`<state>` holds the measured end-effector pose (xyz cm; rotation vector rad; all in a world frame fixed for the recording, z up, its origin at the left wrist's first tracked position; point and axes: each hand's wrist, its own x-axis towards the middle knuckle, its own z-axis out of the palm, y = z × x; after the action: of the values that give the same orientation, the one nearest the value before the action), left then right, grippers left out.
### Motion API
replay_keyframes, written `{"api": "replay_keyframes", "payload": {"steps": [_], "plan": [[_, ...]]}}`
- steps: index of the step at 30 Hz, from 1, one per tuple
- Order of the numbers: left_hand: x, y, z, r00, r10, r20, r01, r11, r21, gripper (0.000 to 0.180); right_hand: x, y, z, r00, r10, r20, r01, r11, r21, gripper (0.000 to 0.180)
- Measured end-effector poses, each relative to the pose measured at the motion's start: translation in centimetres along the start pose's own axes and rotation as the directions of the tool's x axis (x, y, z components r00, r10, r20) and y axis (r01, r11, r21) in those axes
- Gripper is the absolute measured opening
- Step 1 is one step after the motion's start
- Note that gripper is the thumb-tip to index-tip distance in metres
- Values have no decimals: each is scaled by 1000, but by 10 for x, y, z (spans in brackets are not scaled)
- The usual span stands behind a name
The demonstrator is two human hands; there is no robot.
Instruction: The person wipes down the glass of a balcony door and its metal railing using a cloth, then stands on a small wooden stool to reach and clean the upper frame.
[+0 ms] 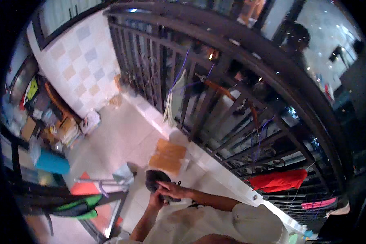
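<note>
In front of my body is a dark, rounded, soft-looking item [157, 177], and its exact kind is too small and dark to make out. My left hand [156, 201] grips it from below, with the fingers partly hidden behind it. Across its near side lies my right hand [173, 190], fingers bent against the surface and the index finger reaching left. Just beyond the item, a flat orange-brown cardboard piece [168, 155] rests on the pale tiled floor [126, 126].
A dark metal railing [207, 110] runs along the right, with a red cloth [278, 180] and a pink cloth [318, 203] on it. At left stand a blue cylinder [52, 162], cluttered boxes [65, 129] and a metal-framed rack [114, 211]. A tiled wall [79, 61] rises behind.
</note>
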<state>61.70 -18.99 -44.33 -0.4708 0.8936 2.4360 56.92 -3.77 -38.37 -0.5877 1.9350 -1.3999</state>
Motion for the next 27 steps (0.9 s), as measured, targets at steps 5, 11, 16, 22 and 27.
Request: {"api": "replay_keyframes", "payload": {"steps": [5,11,16,22,27], "plan": [[19,57,10,978,13,206,-4,999,-45,52,25,-14,-19,882,-265,-391,205,960,-190,35],[28,83,-19,971,-42,234,48,999,-17,51,27,114,-33,664,201,-721,-121,979,162,31],[11,69,-62,980,-161,114,171,982,-77,58,-5,192,-22,723,480,-496,-191,830,524,37],[-15,10,-118,969,-233,-80,227,971,-81,66,-20,289,3,525,823,-218,-539,520,663,38],[-32,-48,-146,956,-241,-168,201,953,-227,65,0,379,10,583,792,-181,-595,568,568,44]]}}
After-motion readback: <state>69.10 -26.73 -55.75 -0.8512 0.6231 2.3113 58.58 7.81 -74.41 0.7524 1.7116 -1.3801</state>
